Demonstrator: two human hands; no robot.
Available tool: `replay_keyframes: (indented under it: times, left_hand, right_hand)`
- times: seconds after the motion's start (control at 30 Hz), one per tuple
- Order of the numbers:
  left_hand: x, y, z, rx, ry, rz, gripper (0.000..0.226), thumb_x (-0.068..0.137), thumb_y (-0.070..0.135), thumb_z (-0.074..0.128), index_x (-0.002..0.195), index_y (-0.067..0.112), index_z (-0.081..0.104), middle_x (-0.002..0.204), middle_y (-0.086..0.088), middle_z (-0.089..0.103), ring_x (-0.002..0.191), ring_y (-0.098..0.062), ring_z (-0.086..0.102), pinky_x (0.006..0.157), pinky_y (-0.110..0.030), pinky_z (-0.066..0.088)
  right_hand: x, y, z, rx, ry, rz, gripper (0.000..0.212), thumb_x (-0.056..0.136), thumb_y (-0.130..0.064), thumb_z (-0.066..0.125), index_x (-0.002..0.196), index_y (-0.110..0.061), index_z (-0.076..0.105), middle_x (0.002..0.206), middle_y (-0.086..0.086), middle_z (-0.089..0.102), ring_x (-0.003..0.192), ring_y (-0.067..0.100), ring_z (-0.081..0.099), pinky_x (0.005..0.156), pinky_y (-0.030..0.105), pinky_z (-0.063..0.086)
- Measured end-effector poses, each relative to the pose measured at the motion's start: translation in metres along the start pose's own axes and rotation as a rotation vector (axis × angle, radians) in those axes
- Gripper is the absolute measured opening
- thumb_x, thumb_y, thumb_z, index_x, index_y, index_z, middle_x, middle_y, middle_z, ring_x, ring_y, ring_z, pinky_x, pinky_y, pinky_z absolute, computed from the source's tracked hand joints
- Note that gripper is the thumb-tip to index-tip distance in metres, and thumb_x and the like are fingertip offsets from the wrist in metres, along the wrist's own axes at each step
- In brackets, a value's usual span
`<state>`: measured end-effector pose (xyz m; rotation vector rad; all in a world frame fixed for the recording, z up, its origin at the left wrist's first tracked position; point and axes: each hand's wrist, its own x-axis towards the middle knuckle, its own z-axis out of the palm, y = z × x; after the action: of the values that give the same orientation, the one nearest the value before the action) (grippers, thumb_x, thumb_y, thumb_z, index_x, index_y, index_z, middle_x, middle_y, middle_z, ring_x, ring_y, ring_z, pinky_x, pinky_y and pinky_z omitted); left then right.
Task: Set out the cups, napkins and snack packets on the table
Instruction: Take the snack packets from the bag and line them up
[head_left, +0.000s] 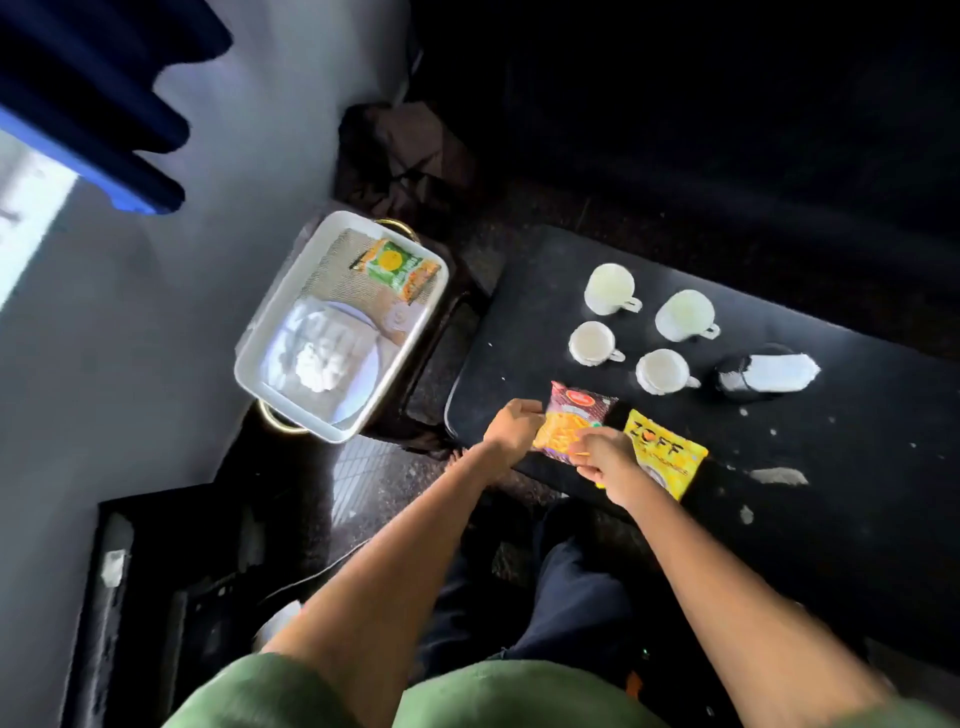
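Glossy foil packet (574, 423), matt table (831, 467)

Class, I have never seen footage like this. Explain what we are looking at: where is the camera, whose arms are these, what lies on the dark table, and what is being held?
One camera, worn on a person's head, looks down at their own arms. The left hand and right hand both hold a maroon snack packet at the near edge of the black table. Beside it lies a yellow packet. Four white cups stand further back. To the left, off the table, a white tray holds a green packet and napkins.
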<state>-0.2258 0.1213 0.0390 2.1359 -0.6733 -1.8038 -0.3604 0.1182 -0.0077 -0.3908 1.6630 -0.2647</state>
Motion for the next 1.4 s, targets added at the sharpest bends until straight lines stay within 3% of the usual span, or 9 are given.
replay_keyframes:
  times: [0.2,0.27,0.33,0.43,0.6,0.8,0.9,1.2,1.4]
  left_hand:
    - [0.017,-0.019,-0.106,-0.207,0.180,-0.043,0.033,0.095,0.013,0.051,0.128,0.007,0.053,0.096,-0.007,0.057,0.085,-0.020,0.053,0.063,-0.024,0.039]
    - [0.022,-0.026,-0.143,-0.267,0.215,-0.071,0.025,0.095,0.014,0.051,0.119,0.010,0.057,0.101,-0.011,0.059,0.091,-0.026,0.058,0.077,-0.030,0.045]
    - [0.028,-0.032,-0.174,-0.321,0.244,-0.070,0.013,0.094,0.013,0.051,0.104,0.016,0.059,0.087,-0.008,0.056,0.073,-0.019,0.055,0.067,-0.029,0.042]
    - [0.040,-0.043,-0.220,-0.423,0.306,-0.115,0.029,0.095,0.015,0.051,0.124,0.015,0.054,0.091,-0.006,0.053,0.068,-0.014,0.049,0.057,-0.025,0.034]
    - [0.051,-0.063,-0.266,-0.464,0.332,-0.134,0.036,0.098,0.020,0.047,0.133,0.012,0.048,0.114,-0.006,0.050,0.099,-0.024,0.052,0.079,-0.033,0.041]
    - [0.059,-0.080,-0.283,-0.513,0.303,-0.155,0.037,0.097,0.023,0.047,0.133,0.015,0.048,0.130,-0.009,0.055,0.099,-0.023,0.054,0.082,-0.034,0.041]
    - [0.060,-0.079,-0.282,-0.511,0.286,-0.139,0.036,0.097,0.024,0.046,0.132,0.015,0.049,0.132,-0.008,0.055,0.100,-0.023,0.055,0.081,-0.034,0.042]
    - [0.064,-0.064,-0.278,-0.436,0.259,-0.077,0.035,0.098,0.023,0.046,0.131,0.015,0.051,0.131,-0.008,0.055,0.101,-0.022,0.053,0.083,-0.032,0.042]
    - [0.067,-0.064,-0.271,-0.376,0.260,-0.062,0.046,0.096,0.022,0.049,0.141,0.012,0.043,0.146,-0.010,0.044,0.131,-0.027,0.043,0.104,-0.036,0.035]
  right_hand:
    - [-0.005,-0.065,0.104,-0.143,-0.128,-0.124,0.021,0.092,-0.007,0.048,0.108,-0.009,0.061,0.091,0.013,0.064,0.065,0.016,0.057,0.058,0.024,0.043]
    - [-0.001,-0.087,0.138,-0.182,-0.139,-0.174,0.022,0.092,-0.007,0.050,0.109,-0.007,0.062,0.087,0.011,0.065,0.064,0.015,0.058,0.057,0.023,0.044]
    - [0.005,-0.109,0.167,-0.218,-0.134,-0.227,0.020,0.091,-0.008,0.052,0.108,-0.009,0.063,0.078,0.005,0.063,0.063,0.013,0.058,0.054,0.021,0.045]
    - [0.016,-0.137,0.213,-0.333,-0.098,-0.327,0.021,0.089,-0.009,0.056,0.109,-0.006,0.062,0.085,0.008,0.063,0.065,0.015,0.058,0.058,0.027,0.048]
    - [0.039,-0.167,0.269,-0.779,0.108,-0.686,0.037,0.082,-0.022,0.065,0.117,-0.011,0.056,0.129,0.013,0.052,0.121,0.031,0.047,0.101,0.040,0.039]
    - [0.060,-0.181,0.304,-1.167,0.071,-0.675,0.085,0.077,-0.035,0.071,0.143,-0.013,0.022,0.152,0.009,0.024,0.140,0.032,0.021,0.110,0.050,0.022]
    - [0.064,-0.176,0.307,-1.180,0.103,-0.619,0.089,0.077,-0.029,0.071,0.145,-0.010,0.017,0.151,0.013,0.027,0.140,0.034,0.021,0.109,0.051,0.022]
    - [0.073,-0.151,0.313,-1.003,0.146,-0.464,0.058,0.085,-0.042,0.059,0.127,-0.003,0.047,0.142,0.020,0.038,0.137,0.037,0.025,0.113,0.054,0.020]
    - [0.068,-0.144,0.315,-0.690,0.117,-0.453,0.051,0.075,-0.024,0.074,0.116,-0.007,0.049,0.125,0.014,0.058,0.118,0.034,0.053,0.107,0.050,0.035]
